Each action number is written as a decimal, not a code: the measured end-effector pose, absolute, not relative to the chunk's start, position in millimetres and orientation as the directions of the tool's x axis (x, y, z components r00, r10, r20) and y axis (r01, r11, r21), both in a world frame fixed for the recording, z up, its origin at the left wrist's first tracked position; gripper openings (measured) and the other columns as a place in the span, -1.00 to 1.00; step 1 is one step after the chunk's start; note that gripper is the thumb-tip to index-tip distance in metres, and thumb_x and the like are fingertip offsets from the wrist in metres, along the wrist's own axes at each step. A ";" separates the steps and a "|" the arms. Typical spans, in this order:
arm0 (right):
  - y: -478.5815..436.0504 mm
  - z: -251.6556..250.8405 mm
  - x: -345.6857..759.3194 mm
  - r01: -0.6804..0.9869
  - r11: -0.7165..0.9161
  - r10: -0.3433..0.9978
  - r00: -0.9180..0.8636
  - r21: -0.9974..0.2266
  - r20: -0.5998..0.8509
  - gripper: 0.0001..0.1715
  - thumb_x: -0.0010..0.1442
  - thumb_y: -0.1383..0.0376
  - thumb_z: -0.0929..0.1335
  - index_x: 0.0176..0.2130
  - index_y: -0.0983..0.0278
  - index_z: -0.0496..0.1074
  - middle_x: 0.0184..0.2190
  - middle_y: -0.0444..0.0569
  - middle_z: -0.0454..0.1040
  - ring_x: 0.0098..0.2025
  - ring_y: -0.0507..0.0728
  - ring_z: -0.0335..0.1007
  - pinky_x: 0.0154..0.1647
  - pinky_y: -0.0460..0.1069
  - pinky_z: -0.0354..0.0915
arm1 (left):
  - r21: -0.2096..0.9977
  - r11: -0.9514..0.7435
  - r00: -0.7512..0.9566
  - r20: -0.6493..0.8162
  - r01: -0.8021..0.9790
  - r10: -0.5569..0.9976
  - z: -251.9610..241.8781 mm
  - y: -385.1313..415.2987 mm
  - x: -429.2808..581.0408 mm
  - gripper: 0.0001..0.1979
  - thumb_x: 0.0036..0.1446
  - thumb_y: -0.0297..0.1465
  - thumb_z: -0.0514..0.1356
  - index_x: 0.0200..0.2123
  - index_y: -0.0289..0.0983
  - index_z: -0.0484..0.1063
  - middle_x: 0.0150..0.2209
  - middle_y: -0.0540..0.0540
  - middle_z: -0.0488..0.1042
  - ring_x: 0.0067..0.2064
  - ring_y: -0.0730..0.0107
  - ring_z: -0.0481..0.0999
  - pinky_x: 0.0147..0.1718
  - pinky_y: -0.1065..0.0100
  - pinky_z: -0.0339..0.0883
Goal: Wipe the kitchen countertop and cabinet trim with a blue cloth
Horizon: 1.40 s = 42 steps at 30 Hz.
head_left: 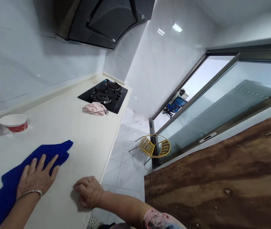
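Observation:
My left hand lies flat with fingers spread on a blue cloth that is spread on the cream countertop. A thin bangle circles that wrist. My right hand rests on the counter's front edge with its fingers curled under; whether anything is in them is hidden.
A pink cloth lies beside a black gas hob farther along the counter, under a dark extractor hood. A white and red paper bowl stands at the left. A yellow wire chair stands on the tiled floor by a glass sliding door.

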State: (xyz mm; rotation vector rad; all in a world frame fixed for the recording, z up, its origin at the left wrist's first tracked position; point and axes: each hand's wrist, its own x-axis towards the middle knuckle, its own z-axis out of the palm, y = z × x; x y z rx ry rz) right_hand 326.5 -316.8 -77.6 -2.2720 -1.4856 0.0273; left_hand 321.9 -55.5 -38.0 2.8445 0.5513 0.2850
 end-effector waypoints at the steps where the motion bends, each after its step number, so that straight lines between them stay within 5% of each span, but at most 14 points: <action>1: -316.8 -76.6 326.1 0.867 -0.331 0.877 0.428 -0.372 0.217 -0.37 -0.06 0.24 0.44 0.04 0.20 0.32 0.13 0.08 0.50 0.11 0.29 0.44 0.09 0.19 0.36 | 0.263 -0.904 0.914 0.138 0.338 0.382 -36.1 -59.8 310.8 -0.31 0.24 -0.13 0.00 0.40 -0.18 0.30 0.46 -0.22 0.19 0.51 -0.14 0.01 0.44 -0.09 -0.10; 4: -320.1 -68.5 318.9 0.854 -0.310 0.856 0.442 -0.419 0.267 -0.39 -0.06 0.33 0.37 0.03 0.21 0.33 0.09 0.11 0.51 0.13 0.29 0.42 0.13 0.20 0.34 | 0.254 -0.916 0.935 0.090 0.310 0.342 -28.9 -77.8 267.1 -0.36 0.29 -0.21 -0.02 0.37 -0.27 0.34 0.45 -0.31 0.19 0.49 -0.22 0.05 0.42 -0.15 -0.07; 11: -338.3 -56.6 301.2 0.836 -0.188 0.788 0.441 -0.515 0.429 -0.37 -0.01 0.47 0.24 0.08 0.29 0.35 0.08 0.19 0.44 0.17 0.30 0.31 0.22 0.27 0.27 | 0.269 -0.911 0.919 0.157 0.312 0.361 -28.7 -132.9 133.7 -0.44 0.33 -0.21 0.09 0.37 -0.04 0.34 0.46 -0.18 0.19 0.48 -0.11 0.11 0.39 -0.15 0.06; 18: -349.9 -63.9 302.0 0.888 -0.250 0.814 0.409 -0.386 0.412 -0.55 0.16 0.44 0.21 0.03 0.22 0.37 0.07 0.13 0.46 0.12 0.30 0.35 0.14 0.26 0.32 | 0.263 -0.896 0.897 0.169 0.358 0.408 -33.2 -170.9 13.1 -0.39 0.33 -0.21 0.15 0.42 0.03 0.22 0.50 -0.15 0.10 0.51 -0.06 0.03 0.40 -0.15 0.07; 26: -345.9 -67.3 314.3 0.922 -0.287 0.851 0.370 -0.261 0.372 -0.66 0.13 0.39 0.23 -0.08 0.26 0.38 0.01 0.16 0.49 0.03 0.32 0.41 0.05 0.22 0.35 | 0.248 -0.695 0.687 0.132 0.675 0.714 -31.8 -122.4 -99.5 -0.46 0.37 -0.19 0.09 0.39 0.04 0.28 0.48 -0.09 0.14 0.50 -0.01 0.06 0.43 -0.15 0.01; 29: -335.2 -68.3 336.2 0.931 -0.245 0.856 0.338 -0.269 0.390 -0.60 0.20 0.31 0.22 0.01 0.31 0.39 0.08 0.23 0.45 0.13 0.34 0.38 0.13 0.24 0.35 | 0.241 -0.547 0.538 0.109 0.802 0.836 -27.2 -96.7 -132.4 -0.46 0.38 -0.17 0.07 0.39 0.05 0.28 0.49 -0.05 0.12 0.51 0.00 0.05 0.45 -0.13 -0.04; 36: -311.8 -79.0 358.6 0.798 -0.518 0.647 0.600 -0.308 0.470 -0.39 0.24 0.20 0.16 0.13 0.48 0.39 0.14 0.42 0.41 0.22 0.44 0.34 0.21 0.28 0.31 | 0.206 -0.169 0.163 0.043 0.964 0.986 -12.1 -56.7 -152.3 -0.40 0.39 -0.15 0.00 0.44 -0.06 0.20 0.52 -0.12 0.02 0.53 -0.11 -0.06 0.46 -0.18 -0.16; 42: -313.7 -78.2 350.8 0.768 -0.592 0.638 0.632 -0.245 0.440 -0.36 0.23 0.17 0.17 0.16 0.45 0.40 0.15 0.41 0.44 0.21 0.47 0.39 0.17 0.28 0.35 | 0.220 -0.273 0.275 0.022 0.937 0.961 -12.2 -40.6 -153.6 -0.44 0.40 -0.14 -0.01 0.42 0.04 0.23 0.53 -0.07 0.00 0.53 -0.13 -0.09 0.45 -0.19 -0.18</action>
